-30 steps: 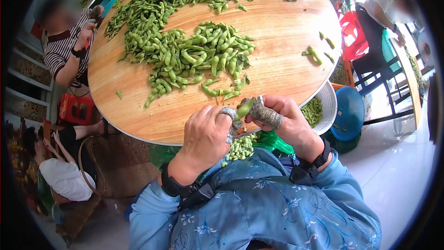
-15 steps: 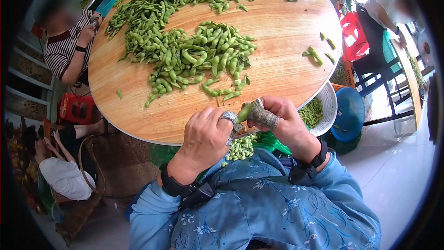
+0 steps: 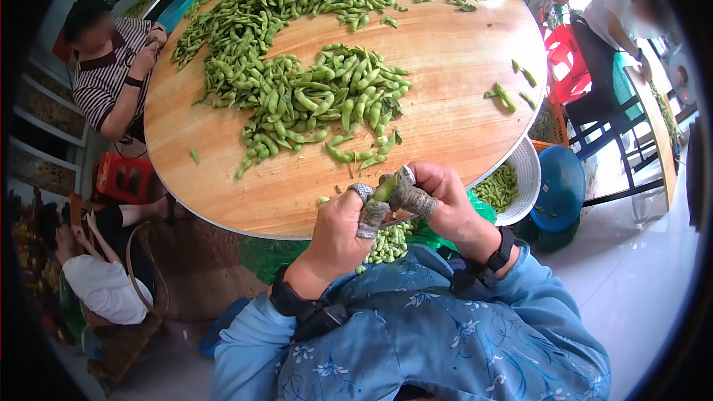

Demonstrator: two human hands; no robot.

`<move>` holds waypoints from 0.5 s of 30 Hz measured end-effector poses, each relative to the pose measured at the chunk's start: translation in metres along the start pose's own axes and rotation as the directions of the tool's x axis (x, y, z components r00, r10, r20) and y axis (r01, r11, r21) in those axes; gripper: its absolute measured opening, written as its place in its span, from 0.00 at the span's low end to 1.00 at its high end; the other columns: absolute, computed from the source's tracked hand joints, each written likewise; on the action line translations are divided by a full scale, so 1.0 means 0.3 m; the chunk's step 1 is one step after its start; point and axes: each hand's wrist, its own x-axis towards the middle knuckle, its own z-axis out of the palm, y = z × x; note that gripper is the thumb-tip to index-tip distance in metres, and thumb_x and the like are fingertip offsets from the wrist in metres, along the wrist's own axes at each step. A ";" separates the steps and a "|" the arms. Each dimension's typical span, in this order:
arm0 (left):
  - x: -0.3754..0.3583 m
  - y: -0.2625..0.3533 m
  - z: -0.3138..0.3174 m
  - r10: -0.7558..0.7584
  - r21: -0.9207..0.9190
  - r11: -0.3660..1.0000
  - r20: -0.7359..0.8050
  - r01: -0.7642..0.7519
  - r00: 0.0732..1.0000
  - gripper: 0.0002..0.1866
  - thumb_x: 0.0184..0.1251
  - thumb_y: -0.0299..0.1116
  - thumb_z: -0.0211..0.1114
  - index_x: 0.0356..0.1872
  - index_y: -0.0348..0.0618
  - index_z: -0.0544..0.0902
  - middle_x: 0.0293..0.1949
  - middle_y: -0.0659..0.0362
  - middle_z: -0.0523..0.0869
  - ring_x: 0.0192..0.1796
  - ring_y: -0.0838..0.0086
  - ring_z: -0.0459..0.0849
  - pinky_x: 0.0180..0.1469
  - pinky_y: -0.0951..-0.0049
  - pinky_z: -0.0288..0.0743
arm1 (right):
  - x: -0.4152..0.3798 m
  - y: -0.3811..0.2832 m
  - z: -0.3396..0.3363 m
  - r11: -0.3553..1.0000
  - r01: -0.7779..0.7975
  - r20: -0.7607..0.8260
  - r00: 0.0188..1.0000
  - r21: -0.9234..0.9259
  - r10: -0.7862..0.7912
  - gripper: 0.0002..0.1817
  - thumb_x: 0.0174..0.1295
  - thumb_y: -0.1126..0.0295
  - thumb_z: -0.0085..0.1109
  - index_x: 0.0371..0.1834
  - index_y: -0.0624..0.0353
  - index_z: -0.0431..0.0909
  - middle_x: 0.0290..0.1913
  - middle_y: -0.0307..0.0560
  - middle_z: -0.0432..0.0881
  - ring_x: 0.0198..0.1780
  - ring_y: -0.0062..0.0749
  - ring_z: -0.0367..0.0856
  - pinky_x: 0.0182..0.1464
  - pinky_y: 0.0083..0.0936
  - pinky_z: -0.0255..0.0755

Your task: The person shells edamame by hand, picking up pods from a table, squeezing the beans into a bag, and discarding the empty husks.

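Observation:
Over the table's near edge, a green edamame pod [image 3: 385, 189] is pinched between both hands. My left hand [image 3: 336, 226] is closed on its left end, with grey cloth wraps on the fingers. Gripping the other end is my right hand [image 3: 449, 204], its thumb and finger wrapped in the same grey cloth. Below them, shelled beans [image 3: 388, 243] lie in green plastic [image 3: 438, 234] at my lap. A large heap of edamame pods [image 3: 304, 96] covers much of the round wooden table [image 3: 453, 67] in front of me.
A white basket [image 3: 533, 178] of pods stands at the table's right edge, beside a blue basin [image 3: 561, 186]. A few loose pods [image 3: 505, 96] lie on the right of the tabletop. People sit around, one in a striped shirt [image 3: 111, 93] at left. A red stool [image 3: 125, 177] is nearby.
Both hands have shifted slightly, the left one turning so its back shows less. The pod stays between them. The view has tilted a little.

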 end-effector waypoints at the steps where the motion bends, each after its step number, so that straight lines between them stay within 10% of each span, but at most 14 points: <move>1: -0.002 0.005 -0.002 0.001 0.000 1.000 -0.002 -0.001 1.000 0.06 0.55 0.28 0.59 0.31 0.39 0.73 0.18 0.53 0.74 0.21 0.59 0.75 0.24 0.66 0.68 | -0.002 0.013 -0.007 1.000 0.001 0.001 1.000 -0.002 -0.001 0.09 0.61 0.69 0.54 0.36 0.65 0.74 0.31 0.37 0.78 0.34 0.16 0.73 0.35 0.15 0.68; 4: -0.014 0.004 -0.013 -0.167 -0.235 0.957 0.029 0.169 0.986 0.06 0.61 0.32 0.57 0.32 0.39 0.74 0.18 0.60 0.74 0.21 0.71 0.75 0.22 0.71 0.67 | -0.005 0.036 -0.012 0.998 0.058 0.071 0.996 0.033 -0.060 0.09 0.61 0.69 0.54 0.36 0.65 0.74 0.32 0.38 0.78 0.35 0.17 0.74 0.36 0.16 0.70; 6: -0.029 -0.035 -0.025 -0.414 -0.827 0.267 0.364 0.494 0.834 0.07 0.64 0.32 0.55 0.35 0.39 0.75 0.21 0.64 0.76 0.25 0.79 0.76 0.25 0.76 0.70 | -0.004 0.027 0.010 0.994 0.102 0.085 0.991 0.049 -0.106 0.08 0.61 0.70 0.54 0.36 0.66 0.73 0.31 0.38 0.78 0.35 0.17 0.75 0.37 0.16 0.70; 9: -0.023 -0.001 -0.032 -0.505 -0.837 0.081 0.434 0.541 0.746 0.05 0.64 0.32 0.56 0.32 0.42 0.76 0.21 0.66 0.74 0.23 0.87 0.69 0.24 0.87 0.60 | -0.001 0.014 0.004 0.998 -0.003 0.117 0.993 0.065 -0.005 0.08 0.60 0.71 0.55 0.36 0.66 0.73 0.31 0.37 0.77 0.35 0.16 0.74 0.38 0.16 0.70; 10: -0.022 0.004 -0.032 -0.505 -0.838 0.082 0.432 0.540 0.747 0.05 0.64 0.32 0.56 0.32 0.42 0.76 0.21 0.66 0.74 0.23 0.87 0.69 0.24 0.87 0.60 | -0.001 0.010 0.001 0.998 -0.002 0.119 0.993 0.065 -0.005 0.08 0.60 0.71 0.55 0.36 0.66 0.73 0.31 0.37 0.77 0.35 0.16 0.74 0.38 0.16 0.70; 12: -0.019 0.010 -0.032 -0.326 -0.576 0.706 0.252 0.412 0.911 0.05 0.63 0.26 0.56 0.36 0.36 0.76 0.24 0.64 0.78 0.27 0.85 0.74 0.28 0.80 0.70 | -0.002 -0.001 -0.004 0.999 -0.029 0.106 0.994 -0.032 0.032 0.08 0.59 0.71 0.55 0.35 0.66 0.74 0.29 0.36 0.77 0.34 0.14 0.72 0.35 0.15 0.68; 15: -0.023 0.008 -0.029 -0.249 -0.422 0.846 0.232 0.328 0.940 0.04 0.61 0.25 0.58 0.33 0.34 0.76 0.24 0.65 0.77 0.29 0.87 0.72 0.29 0.81 0.69 | -0.007 -0.020 0.006 0.967 0.007 0.085 0.996 -0.254 0.015 0.08 0.59 0.71 0.55 0.32 0.66 0.74 0.26 0.34 0.75 0.30 0.13 0.68 0.30 0.16 0.65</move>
